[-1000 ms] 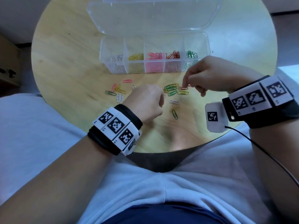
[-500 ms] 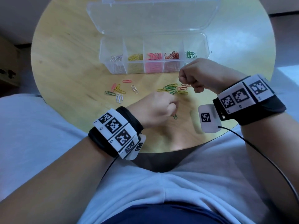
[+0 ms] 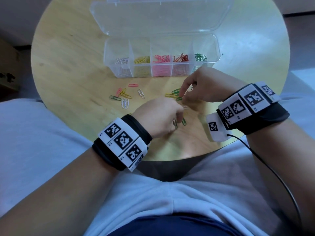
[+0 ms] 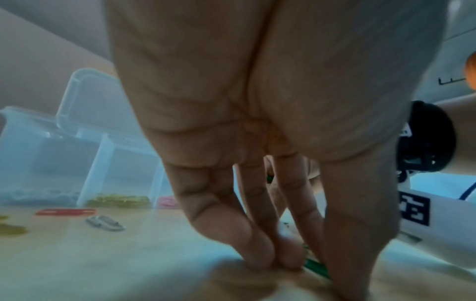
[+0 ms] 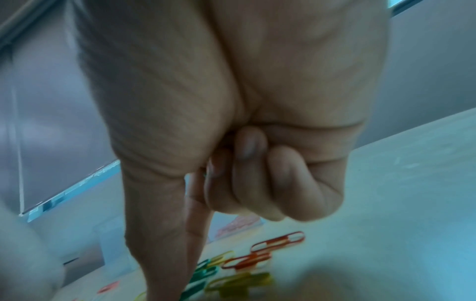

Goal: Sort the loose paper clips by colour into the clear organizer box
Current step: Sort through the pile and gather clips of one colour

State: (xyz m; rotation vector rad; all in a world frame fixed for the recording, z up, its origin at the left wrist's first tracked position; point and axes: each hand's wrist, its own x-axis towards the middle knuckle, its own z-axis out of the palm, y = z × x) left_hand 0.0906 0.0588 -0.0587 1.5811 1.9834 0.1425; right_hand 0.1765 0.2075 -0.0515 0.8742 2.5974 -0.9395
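Note:
The clear organizer box [image 3: 217, 48] stands open at the back of the round table, with white, yellow, pink, red and green clips in separate compartments. Loose clips lie in front of it. My left hand [image 3: 176, 117] is fingertips-down near the front edge. In the left wrist view its fingers [image 4: 260, 254] and thumb pinch a green paper clip [image 4: 315, 266] against the wood. My right hand [image 3: 182, 97] has three fingers curled into the palm. Its index finger and thumb come down on a green clip [image 3: 179, 99] in the middle pile [image 5: 203, 272].
More loose clips lie to the left: pink [image 3: 133, 85], white [image 3: 141, 93], yellow [image 3: 125, 93], green [image 3: 115, 97]. Another green clip [image 3: 183, 121] lies beside my left hand. Orange-red clips [image 5: 278, 242] and yellow ones [image 5: 239, 283] sit by my right fingers. The lid [image 3: 162, 16] lies back behind the box.
My right hand, a raised fist half a second ago, has lowered its index finger and thumb onto the green clips. My left hand has shifted right and settled on a green clip.

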